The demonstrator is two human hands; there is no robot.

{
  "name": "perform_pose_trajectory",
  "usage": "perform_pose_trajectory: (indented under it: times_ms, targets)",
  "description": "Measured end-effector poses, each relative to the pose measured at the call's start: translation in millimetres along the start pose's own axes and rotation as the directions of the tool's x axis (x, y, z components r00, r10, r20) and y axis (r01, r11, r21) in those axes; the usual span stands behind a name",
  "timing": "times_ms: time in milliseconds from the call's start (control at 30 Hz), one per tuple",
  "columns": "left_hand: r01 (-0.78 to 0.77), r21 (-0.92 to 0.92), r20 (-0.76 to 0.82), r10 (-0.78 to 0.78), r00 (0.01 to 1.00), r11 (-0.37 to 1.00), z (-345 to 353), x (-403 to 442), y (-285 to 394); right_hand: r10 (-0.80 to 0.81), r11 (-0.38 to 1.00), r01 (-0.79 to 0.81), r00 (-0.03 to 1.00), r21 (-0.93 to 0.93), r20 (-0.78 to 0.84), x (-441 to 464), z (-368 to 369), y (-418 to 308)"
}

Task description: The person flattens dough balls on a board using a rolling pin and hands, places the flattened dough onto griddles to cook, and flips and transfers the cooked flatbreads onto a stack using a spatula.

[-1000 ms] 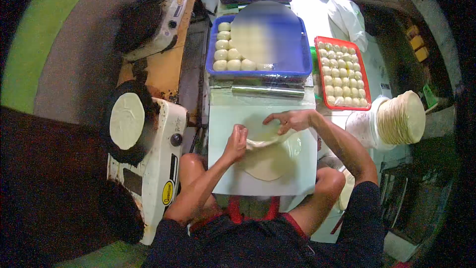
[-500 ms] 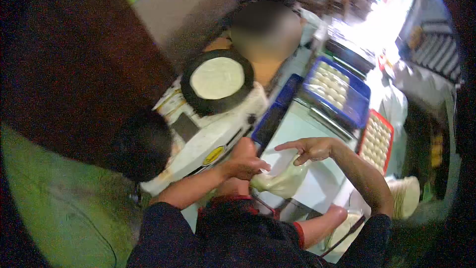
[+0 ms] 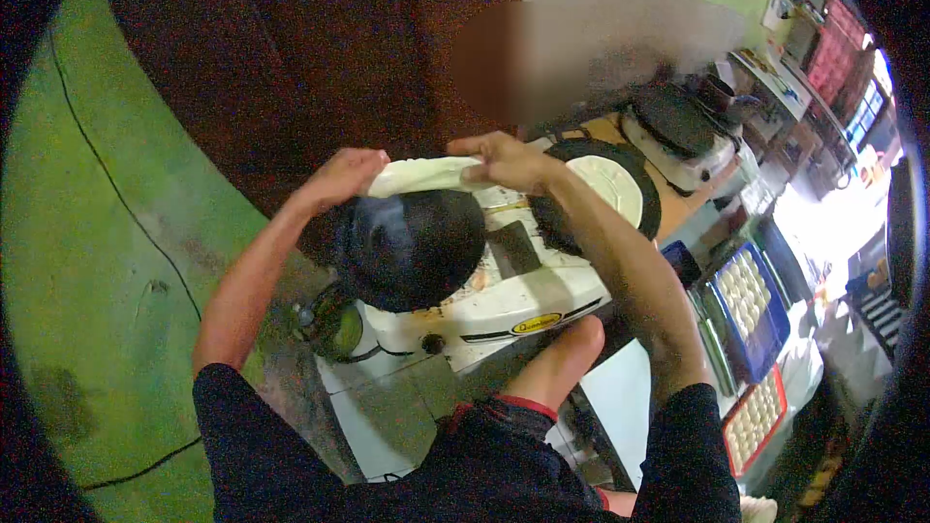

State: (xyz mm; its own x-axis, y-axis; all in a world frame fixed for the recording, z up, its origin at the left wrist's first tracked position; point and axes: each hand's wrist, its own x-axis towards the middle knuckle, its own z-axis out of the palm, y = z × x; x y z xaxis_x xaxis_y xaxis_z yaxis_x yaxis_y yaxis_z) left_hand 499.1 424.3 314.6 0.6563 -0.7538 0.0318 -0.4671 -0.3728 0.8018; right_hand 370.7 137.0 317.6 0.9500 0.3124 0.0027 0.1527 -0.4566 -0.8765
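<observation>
A stretched sheet of pale dough (image 3: pixel 422 175) hangs between my two hands above the far rim of a black domed pan (image 3: pixel 411 254). My left hand (image 3: pixel 349 177) grips the left end of the dough. At its right end, my right hand (image 3: pixel 515 165) pinches the dough, index finger pointing left. The domed pan rests on the left side of a white gas stove (image 3: pixel 572 289). On the stove's right side, partly behind my right forearm, a round flatbread (image 3: pixel 610 186) lies on a second black pan (image 3: pixel 647 211).
To the right, a blue tray (image 3: pixel 772 341) and a red tray (image 3: pixel 772 443) hold many dough balls. Beside my right arm is a white work surface (image 3: pixel 620 397). A further stove with a dark pan (image 3: pixel 673 119) stands at the back right. A brown wooden panel (image 3: pixel 320 48) rises behind the pan.
My hands have moved left with the dough, from over the white work surface to above the domed pan. The dough is now stretched wide between them, and my view has turned left.
</observation>
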Motion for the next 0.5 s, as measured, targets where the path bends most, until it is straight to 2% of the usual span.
perform_pose_trajectory:
  times_ms: [67,100,133,167,200,267,300,367,400,433,467,500]
  targets:
    - [-0.07,0.251,-0.028,0.079,0.996,0.965,7,-14,-66,-0.165,0.943,0.151,0.986,-0.295,-0.022,26,33,41]
    - [-0.056,0.231,-0.015,0.061,0.998,0.971,22,-32,-75,-0.164,0.893,0.172,0.985,-0.416,0.056,38,58,78]
    - [0.094,0.399,0.088,-0.14,0.986,0.912,34,-49,-75,-0.15,0.828,0.197,0.98,-0.524,0.131,40,85,106]
    - [-0.004,0.518,0.111,-0.063,0.992,0.856,56,-74,-102,-0.049,0.82,0.13,0.986,-0.558,0.157,22,113,111]
    - [-0.148,0.578,0.338,-0.07,0.939,0.803,71,-88,-140,0.052,0.802,0.066,0.982,-0.593,0.179,0,140,116]
    - [-0.317,0.554,0.478,0.017,0.878,0.77,85,-127,-123,-0.305,0.726,0.348,0.936,-0.592,0.176,-28,168,143]
    - [-0.275,0.536,0.401,0.046,0.915,0.798,89,-126,-117,-0.186,0.784,0.258,0.966,-0.565,0.182,-39,163,110]
    - [-0.183,0.476,0.247,0.069,0.967,0.86,108,-129,-109,-0.226,0.821,0.232,0.971,-0.521,0.076,-29,175,100]
    - [-0.266,0.458,0.048,0.275,0.96,0.848,122,-116,-105,-0.246,0.834,0.22,0.969,-0.505,0.016,-22,184,96]
    - [-0.251,0.534,0.054,0.264,0.963,0.807,139,-113,-139,-0.28,0.815,0.194,0.957,-0.546,-0.077,-14,197,96]
    - [-0.237,0.607,0.059,0.255,0.965,0.758,154,-109,-170,-0.171,0.834,0.17,0.984,-0.525,0.047,-13,203,98]
    - [-0.181,0.568,0.144,0.119,0.982,0.803,147,-110,-152,-0.063,0.848,0.145,0.983,-0.51,0.174,-10,205,100]
